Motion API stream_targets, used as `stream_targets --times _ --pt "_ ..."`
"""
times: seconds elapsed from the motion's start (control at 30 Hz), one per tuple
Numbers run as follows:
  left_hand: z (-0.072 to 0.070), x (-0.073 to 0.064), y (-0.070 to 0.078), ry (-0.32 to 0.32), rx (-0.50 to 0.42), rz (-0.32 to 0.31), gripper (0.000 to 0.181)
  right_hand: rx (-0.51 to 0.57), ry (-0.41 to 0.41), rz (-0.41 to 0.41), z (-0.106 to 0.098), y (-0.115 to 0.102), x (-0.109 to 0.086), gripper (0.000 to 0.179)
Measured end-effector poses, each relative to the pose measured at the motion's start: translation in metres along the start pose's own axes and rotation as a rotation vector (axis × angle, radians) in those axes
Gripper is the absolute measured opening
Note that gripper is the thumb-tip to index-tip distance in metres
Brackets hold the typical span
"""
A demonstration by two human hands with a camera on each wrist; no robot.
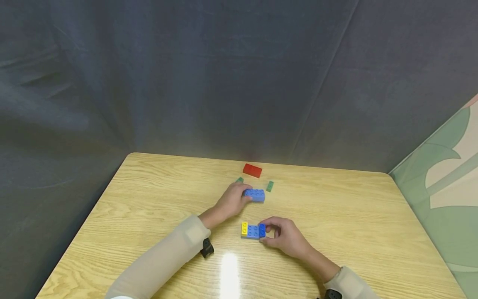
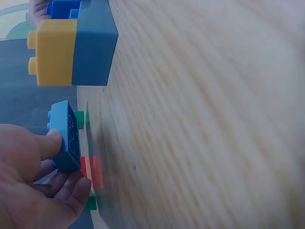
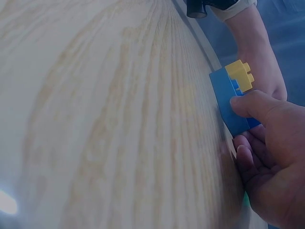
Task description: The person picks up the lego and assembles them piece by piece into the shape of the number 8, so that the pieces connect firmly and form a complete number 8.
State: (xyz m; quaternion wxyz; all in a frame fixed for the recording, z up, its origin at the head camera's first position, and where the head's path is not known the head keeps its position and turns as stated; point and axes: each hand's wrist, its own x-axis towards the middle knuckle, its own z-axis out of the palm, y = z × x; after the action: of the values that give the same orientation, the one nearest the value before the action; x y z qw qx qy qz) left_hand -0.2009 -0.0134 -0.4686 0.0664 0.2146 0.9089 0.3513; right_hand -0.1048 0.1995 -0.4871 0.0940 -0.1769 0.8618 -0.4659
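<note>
My left hand grips one end of a light blue toy building brick between thumb and fingers. In the left wrist view the underside of that brick faces the camera, raised off the table. Nearer the front is a brick stack: a light blue base brick with a yellow brick on its left end and a dark blue brick on its right end. Bare studs show between the two. My right hand pinches the stack's right end, thumb at the near side and fingers at the far side.
A red brick lies close to the back edge of the wooden table. One small green brick lies right of the left hand's brick; another green brick is partly hidden behind that hand. A dark curtain hangs behind.
</note>
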Motion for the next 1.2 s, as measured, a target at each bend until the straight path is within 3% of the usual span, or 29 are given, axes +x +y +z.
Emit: stream_targets --times 0.7,0.97,1.2 --pt "-0.015 -0.017 0.004 0.024 -0.103 0.106 0.036 -0.009 0.009 -0.015 0.002 0.001 0.0 0.033" --pt "-0.021 -0.026 0.004 0.035 -0.148 0.114 0.036 -0.021 0.014 -0.027 0.002 0.003 0.0 0.032" --pt "-0.024 -0.033 0.01 0.002 -0.172 0.11 0.036 -0.021 0.005 -0.011 0.002 0.002 0.001 0.032"
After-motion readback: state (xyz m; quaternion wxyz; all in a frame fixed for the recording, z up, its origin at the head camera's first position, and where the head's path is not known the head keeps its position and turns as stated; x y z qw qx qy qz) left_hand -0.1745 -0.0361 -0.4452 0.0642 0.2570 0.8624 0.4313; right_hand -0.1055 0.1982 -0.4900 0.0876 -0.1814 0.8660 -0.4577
